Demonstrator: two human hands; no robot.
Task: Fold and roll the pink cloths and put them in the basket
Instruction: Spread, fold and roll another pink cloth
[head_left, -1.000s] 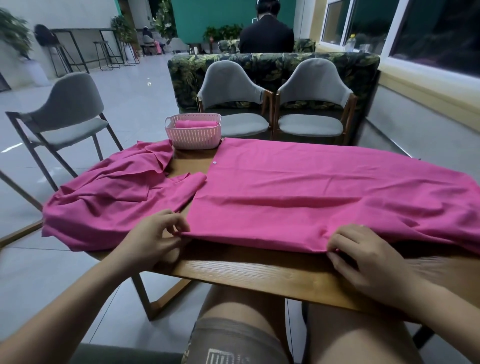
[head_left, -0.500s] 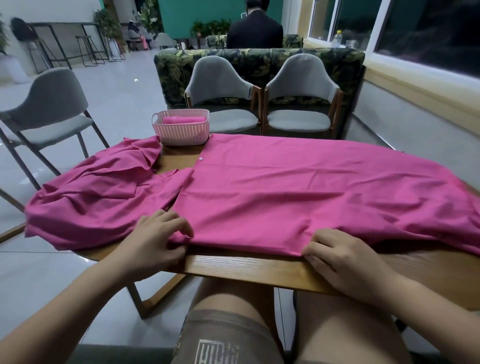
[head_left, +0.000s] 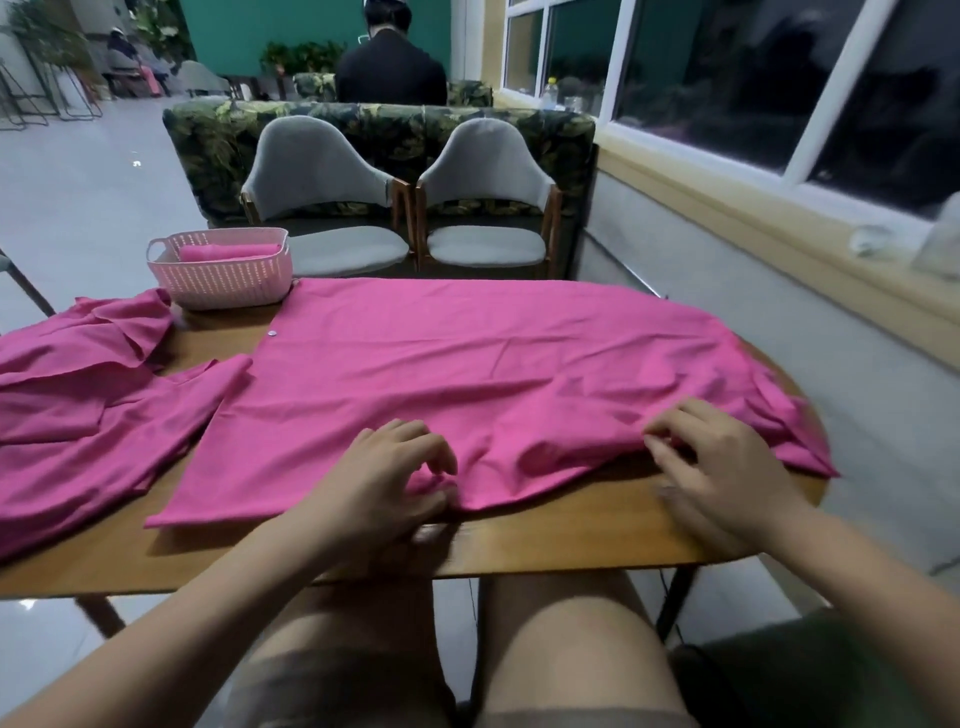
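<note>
Wood, honey-toned: table (head_left: 571, 530), rounded at the right end, near edge above the person's bare knees.

Left hand (head_left: 384, 478): fingers curled, pinching the near hem of the spread pink cloth (head_left: 467, 374).

Right hand (head_left: 722, 467): somewhat blurred, fingers curled into bunched fabric of the same cloth near its right end.

Spread pink cloth: covers most of the tabletop, flat at the far side, rumpled between the hands.

Second pink cloth (head_left: 78, 415): crumpled at the left, draping over the table edge.

Basket (head_left: 223, 280): pale pink, perforated, far-left corner, holding one rolled pink cloth (head_left: 228, 252).

Beyond: two grey chairs (head_left: 317, 171), leaf-print sofa (head_left: 218, 135), seated person (head_left: 389, 67) facing away, dark windows (head_left: 727, 78) right, pale tiled floor (head_left: 78, 208).
</note>
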